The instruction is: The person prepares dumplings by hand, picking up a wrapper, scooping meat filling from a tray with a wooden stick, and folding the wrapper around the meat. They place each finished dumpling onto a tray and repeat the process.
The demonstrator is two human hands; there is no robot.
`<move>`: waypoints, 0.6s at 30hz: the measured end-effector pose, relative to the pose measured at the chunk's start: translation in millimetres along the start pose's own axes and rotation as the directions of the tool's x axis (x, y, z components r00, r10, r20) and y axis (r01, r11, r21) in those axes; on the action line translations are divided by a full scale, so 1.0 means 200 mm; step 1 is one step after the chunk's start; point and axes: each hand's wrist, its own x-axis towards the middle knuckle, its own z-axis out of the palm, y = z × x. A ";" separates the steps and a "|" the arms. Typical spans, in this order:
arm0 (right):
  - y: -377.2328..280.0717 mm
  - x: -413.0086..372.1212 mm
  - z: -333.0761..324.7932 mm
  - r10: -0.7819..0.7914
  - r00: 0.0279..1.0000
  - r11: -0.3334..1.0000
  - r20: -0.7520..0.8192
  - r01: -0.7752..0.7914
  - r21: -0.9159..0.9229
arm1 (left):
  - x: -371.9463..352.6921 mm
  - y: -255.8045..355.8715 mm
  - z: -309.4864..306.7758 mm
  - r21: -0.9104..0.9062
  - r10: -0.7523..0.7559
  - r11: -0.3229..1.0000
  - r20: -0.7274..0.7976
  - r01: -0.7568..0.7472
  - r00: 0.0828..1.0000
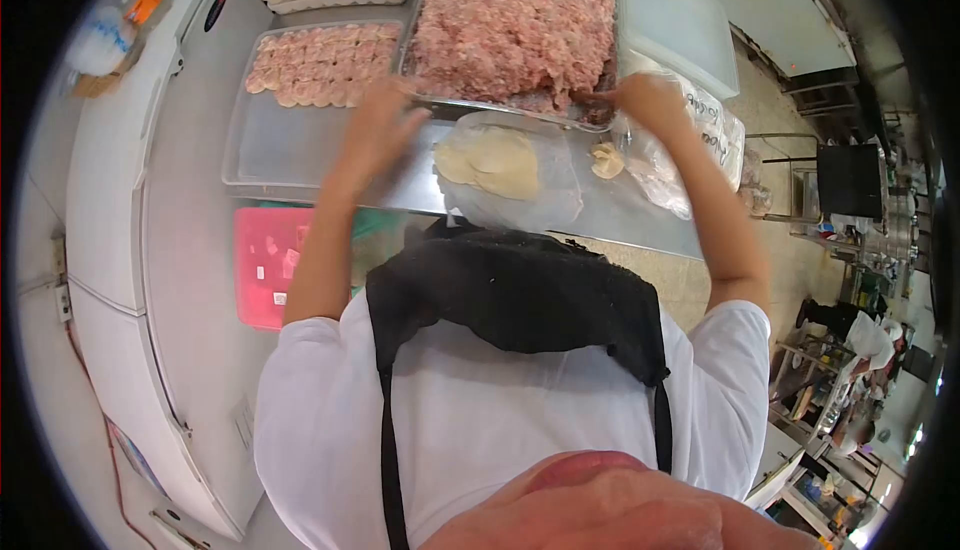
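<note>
Steel tabletop (620, 218) is bearing a tray (500, 108) of ground meat (515, 20). I'm viewing the blurred left hand (382, 120) hovering by its near left corner, fingers standing apart; the right hand (645, 100) is hovering at the right corner, its grip escaping me. Dough rounds (490, 165) are lying between.

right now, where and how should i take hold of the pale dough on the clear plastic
Probably pinch the pale dough at its left edge, coming from the left: it lies flat and spread on the clear plastic, with the left hand nearest that side.
</note>
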 end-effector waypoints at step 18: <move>0.01 -0.12 -0.10 -0.236 0.962 0.913 -0.139 0.269 0.308 | -0.11 0.14 0.54 -0.330 -0.255 0.899 0.138 0.287 0.957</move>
